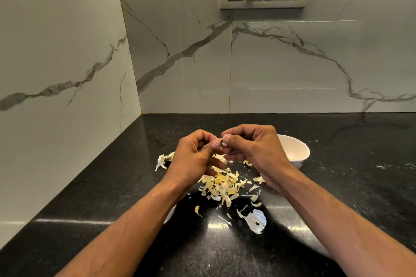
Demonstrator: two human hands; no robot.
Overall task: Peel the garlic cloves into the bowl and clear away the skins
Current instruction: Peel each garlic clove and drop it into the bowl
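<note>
Both hands met above the skins (pixel 221 184), fingers curled: left hand (pixel 193 155) and right hand (pixel 254 148) each held a pinching grip on one clove (pixel 221 141).

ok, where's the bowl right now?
In the head view the bowl sits on the counter right of centre, just behind the right hand, which hides part of it; the skins lie to its left.
</note>
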